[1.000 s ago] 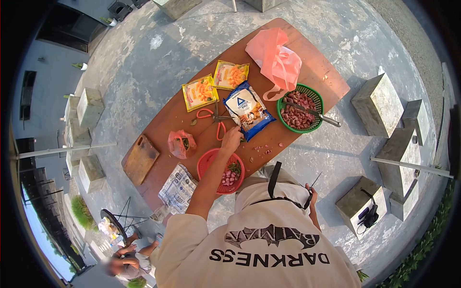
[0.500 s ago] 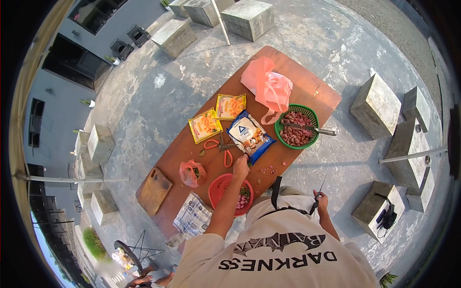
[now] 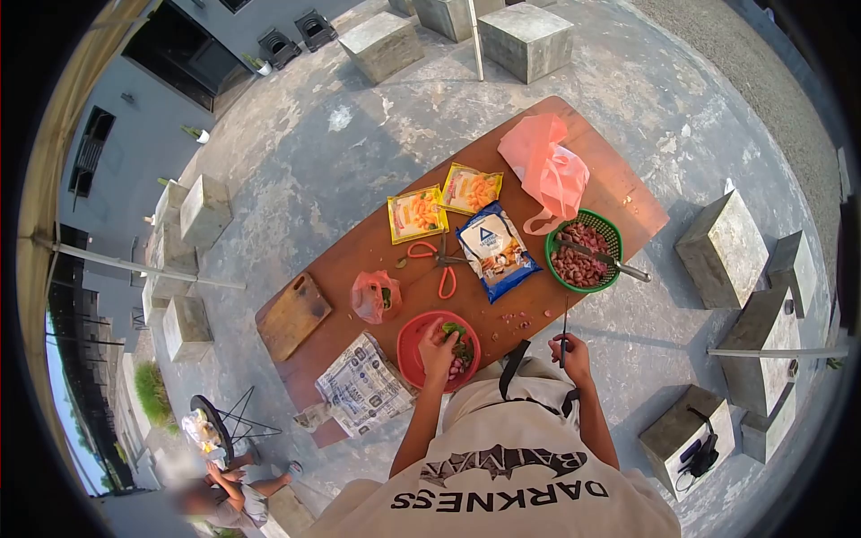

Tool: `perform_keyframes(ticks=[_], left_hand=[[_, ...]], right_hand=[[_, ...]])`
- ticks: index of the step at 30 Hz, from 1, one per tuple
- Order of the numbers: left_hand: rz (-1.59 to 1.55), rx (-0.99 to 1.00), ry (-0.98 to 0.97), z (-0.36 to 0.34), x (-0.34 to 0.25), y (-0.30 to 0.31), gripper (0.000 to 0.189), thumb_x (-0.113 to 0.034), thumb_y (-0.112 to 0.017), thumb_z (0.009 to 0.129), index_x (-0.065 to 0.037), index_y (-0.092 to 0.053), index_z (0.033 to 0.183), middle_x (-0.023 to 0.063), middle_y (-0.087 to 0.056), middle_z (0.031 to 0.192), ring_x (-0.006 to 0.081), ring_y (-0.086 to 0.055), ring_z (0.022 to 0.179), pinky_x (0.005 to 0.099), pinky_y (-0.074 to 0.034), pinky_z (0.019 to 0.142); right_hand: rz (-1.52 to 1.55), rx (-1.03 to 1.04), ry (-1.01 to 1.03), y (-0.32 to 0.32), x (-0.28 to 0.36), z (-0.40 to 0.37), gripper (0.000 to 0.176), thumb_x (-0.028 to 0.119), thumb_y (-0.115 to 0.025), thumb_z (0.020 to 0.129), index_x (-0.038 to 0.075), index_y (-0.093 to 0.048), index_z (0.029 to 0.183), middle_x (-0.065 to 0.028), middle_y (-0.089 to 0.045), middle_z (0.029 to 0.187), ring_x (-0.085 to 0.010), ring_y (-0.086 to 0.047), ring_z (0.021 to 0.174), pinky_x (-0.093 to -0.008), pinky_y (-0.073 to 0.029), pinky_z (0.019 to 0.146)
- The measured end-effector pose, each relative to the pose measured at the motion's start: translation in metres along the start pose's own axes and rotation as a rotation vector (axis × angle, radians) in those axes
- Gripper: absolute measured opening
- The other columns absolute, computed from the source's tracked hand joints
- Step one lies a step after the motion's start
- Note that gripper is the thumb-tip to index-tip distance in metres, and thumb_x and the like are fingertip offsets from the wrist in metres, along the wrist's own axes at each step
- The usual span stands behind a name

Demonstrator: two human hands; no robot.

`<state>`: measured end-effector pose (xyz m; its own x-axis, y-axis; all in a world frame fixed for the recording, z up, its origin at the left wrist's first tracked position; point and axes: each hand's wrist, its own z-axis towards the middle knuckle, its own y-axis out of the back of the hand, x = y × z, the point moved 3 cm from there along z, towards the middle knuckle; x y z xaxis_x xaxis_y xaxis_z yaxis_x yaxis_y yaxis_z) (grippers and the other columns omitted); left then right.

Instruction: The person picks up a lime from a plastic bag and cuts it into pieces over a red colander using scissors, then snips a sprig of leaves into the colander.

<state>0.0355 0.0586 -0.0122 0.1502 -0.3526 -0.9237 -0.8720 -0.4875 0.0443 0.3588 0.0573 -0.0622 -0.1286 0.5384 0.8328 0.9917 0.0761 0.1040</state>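
My left hand (image 3: 438,351) is over the red plastic basket (image 3: 411,334), its fingers bent together beside some green leaves (image 3: 455,331). What those fingers hold, if anything, is hidden. Small purple-pink shallots (image 3: 460,366) lie in the basket. My right hand (image 3: 574,357) grips a knife (image 3: 563,345) by its dark handle, blade pointing away from me, in front of the table edge. Bits of purple peel (image 3: 513,320) are scattered on the wooden table (image 3: 359,260) between the hands.
A green basket (image 3: 619,240) of cut meat (image 3: 581,260) has another knife (image 3: 634,272) across it. Nearby are a pink bag (image 3: 547,166), a blue packet (image 3: 495,251), yellow packets (image 3: 417,215), orange-handled scissors (image 3: 447,282), a cutting board (image 3: 294,316) and newspaper (image 3: 366,386). A person (image 3: 238,498) sits lower left.
My left hand has moved back from the table beside the blue packet to the red basket. My right hand has come forward and inward with the knife. The view has shifted.
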Motion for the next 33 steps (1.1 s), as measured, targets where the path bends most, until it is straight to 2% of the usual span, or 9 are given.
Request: perform_keyframes(ticks=[1,4,8,13,19,25,27,31,33], left_hand=[[-0.081,-0.037,0.187,-0.016,-0.009,0.008,0.018,-0.008,-0.07,0.086,0.0,-0.07,0.102,0.0056,-0.069,0.079,0.0109,-0.063,0.061,0.0213,-0.05,0.056],[-0.064,0.056,0.301,-0.024,0.016,0.037,0.014,-0.007,-0.072,0.085,0.002,-0.07,0.096,0.0045,-0.067,0.073,0.0074,-0.058,0.055,0.0208,-0.047,0.052],[-0.015,0.038,0.18,-0.04,-0.002,0.04,0.012,-0.009,-0.073,0.084,0.001,-0.07,0.09,0.0028,-0.067,0.071,0.0054,-0.057,0.056,0.0198,-0.044,0.051],[0.066,0.16,0.089,-0.049,-0.019,0.059,0.014,-0.009,-0.069,0.088,0.003,-0.071,0.097,0.0031,-0.069,0.078,0.0068,-0.061,0.064,0.0203,-0.048,0.058],[-0.143,0.28,0.05,-0.048,-0.001,0.085,0.022,-0.013,-0.061,0.095,0.003,-0.069,0.107,0.0064,-0.07,0.083,0.0109,-0.063,0.071,0.0222,-0.05,0.064],[-0.206,0.31,0.101,-0.041,0.001,0.094,0.025,-0.014,-0.066,0.091,-0.001,-0.068,0.112,0.0061,-0.072,0.088,0.0119,-0.067,0.068,0.0204,-0.05,0.061],[-0.246,0.339,0.166,-0.043,-0.001,0.094,0.024,-0.01,-0.061,0.094,0.006,-0.064,0.112,0.0115,-0.07,0.089,0.0156,-0.066,0.07,0.025,-0.054,0.066],[-0.287,0.459,0.192,-0.05,0.006,0.097,0.026,-0.008,-0.056,0.095,0.004,-0.065,0.116,0.0075,-0.066,0.101,0.0124,-0.065,0.09,0.0249,-0.056,0.073],[-0.248,0.479,0.207,-0.054,0.011,0.1,0.027,-0.004,-0.05,0.095,0.006,-0.064,0.116,0.0074,-0.062,0.109,0.0141,-0.063,0.1,0.0276,-0.058,0.08]], right_hand=[[-0.017,0.093,0.025,-0.018,0.018,0.004,0.034,0.022,-0.075,0.084,-0.004,-0.062,0.102,-0.005,-0.063,0.069,-0.0117,-0.061,0.06,-0.0255,-0.047,0.057],[-0.054,0.309,0.252,-0.081,0.061,0.012,0.036,0.017,-0.078,0.081,-0.002,-0.062,0.107,-0.0029,-0.065,0.075,-0.0108,-0.063,0.07,-0.0244,-0.048,0.066],[-0.002,0.559,0.296,-0.16,0.114,-0.009,0.036,0.011,-0.079,0.079,-0.001,-0.061,0.107,-0.0026,-0.065,0.085,-0.0103,-0.062,0.077,-0.0256,-0.05,0.07],[-0.156,0.588,0.271,-0.2,0.117,-0.021,0.032,0.008,-0.078,0.078,0.0,-0.061,0.104,-0.0027,-0.064,0.085,-0.0081,-0.06,0.076,-0.0238,-0.049,0.07],[-0.06,0.404,0.287,-0.212,0.11,-0.047,0.027,0.005,-0.075,0.078,0.0,-0.061,0.101,-0.0035,-0.064,0.084,-0.0098,-0.06,0.076,-0.0249,-0.049,0.07],[0.028,0.122,0.34,-0.213,0.104,-0.074,0.026,0.004,-0.073,0.079,-0.001,-0.06,0.101,-0.0046,-0.064,0.083,-0.0091,-0.06,0.073,-0.0247,-0.051,0.067],[0.037,0.081,0.324,-0.214,0.1,-0.084,0.025,0.003,-0.072,0.08,-0.001,-0.06,0.102,-0.005,-0.063,0.083,-0.009,-0.06,0.073,-0.0253,-0.052,0.067],[0.044,-0.002,0.349,-0.218,0.087,-0.096,0.025,0.003,-0.073,0.08,0.001,-0.061,0.102,-0.0029,-0.063,0.081,-0.0074,-0.058,0.069,-0.0232,-0.048,0.064],[0.008,-0.011,0.33,-0.222,0.082,-0.101,0.026,0.002,-0.073,0.079,0.001,-0.059,0.101,-0.0031,-0.065,0.085,-0.0088,-0.06,0.08,-0.0234,-0.048,0.07]])
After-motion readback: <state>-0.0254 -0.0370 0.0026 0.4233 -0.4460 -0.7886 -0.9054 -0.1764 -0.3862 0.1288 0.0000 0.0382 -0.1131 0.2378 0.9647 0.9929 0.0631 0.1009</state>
